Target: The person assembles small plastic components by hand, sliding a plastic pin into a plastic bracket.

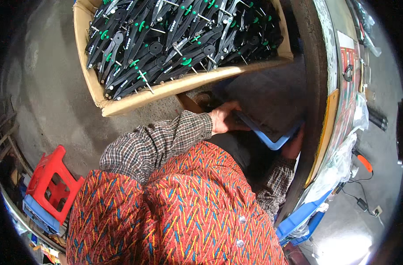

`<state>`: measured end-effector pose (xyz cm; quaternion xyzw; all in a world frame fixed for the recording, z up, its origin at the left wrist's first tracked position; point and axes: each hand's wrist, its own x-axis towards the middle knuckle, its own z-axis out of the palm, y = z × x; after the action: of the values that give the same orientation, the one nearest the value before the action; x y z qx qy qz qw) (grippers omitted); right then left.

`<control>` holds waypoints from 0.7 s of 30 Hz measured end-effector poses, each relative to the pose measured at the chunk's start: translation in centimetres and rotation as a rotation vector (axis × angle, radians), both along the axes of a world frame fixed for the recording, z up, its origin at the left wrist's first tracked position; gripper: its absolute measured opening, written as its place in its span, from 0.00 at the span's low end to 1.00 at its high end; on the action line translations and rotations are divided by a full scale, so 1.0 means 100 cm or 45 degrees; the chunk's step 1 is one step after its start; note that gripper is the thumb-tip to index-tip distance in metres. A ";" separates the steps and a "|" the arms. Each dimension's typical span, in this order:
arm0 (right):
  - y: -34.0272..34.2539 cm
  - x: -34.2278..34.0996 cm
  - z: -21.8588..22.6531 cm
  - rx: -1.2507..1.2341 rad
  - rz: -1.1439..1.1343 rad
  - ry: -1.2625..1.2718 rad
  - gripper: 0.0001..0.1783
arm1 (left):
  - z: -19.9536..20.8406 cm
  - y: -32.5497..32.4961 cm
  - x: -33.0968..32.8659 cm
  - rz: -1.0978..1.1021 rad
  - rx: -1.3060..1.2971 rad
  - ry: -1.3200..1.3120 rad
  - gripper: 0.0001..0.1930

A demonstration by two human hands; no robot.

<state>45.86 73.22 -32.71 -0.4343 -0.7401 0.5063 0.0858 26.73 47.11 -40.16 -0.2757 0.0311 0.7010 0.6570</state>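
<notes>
A blue plastic bin [268,142] hangs low beside the workbench, its rim showing and its inside dark. My left hand [225,118] is closed on the bin's left side, its fingertips partly hidden. On the opposite side, my right hand [294,143] grips the bin near its right corner; it is in shadow and some fingers are out of sight. Beyond my hands stands an open cardboard box [144,98], heaped with black two-legged tools [155,48] that have green knobs and thin metal pins.
Along the right runs the workbench edge [327,132], close to my right forearm. Blue trays [301,221] and clear plastic bags [334,172] lie past it. A red plastic stool [55,183] stands at the left on the grey floor [46,88].
</notes>
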 end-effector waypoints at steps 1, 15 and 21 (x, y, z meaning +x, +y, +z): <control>-0.023 -0.016 0.015 -0.078 -0.090 0.045 0.39 | 0.000 -0.001 0.000 0.001 -0.005 -0.002 0.21; -0.103 -0.073 0.069 -0.092 -0.235 0.106 0.37 | -0.010 0.002 -0.001 -0.099 -0.142 0.102 0.21; -0.127 -0.085 0.065 0.034 -0.185 0.396 0.39 | -0.030 0.003 0.002 -0.089 -0.012 0.175 0.23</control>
<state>37.39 60.48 -26.23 -0.4019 -0.6912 0.5499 0.2414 26.94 47.45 -43.15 -0.2287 0.0891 0.6947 0.6761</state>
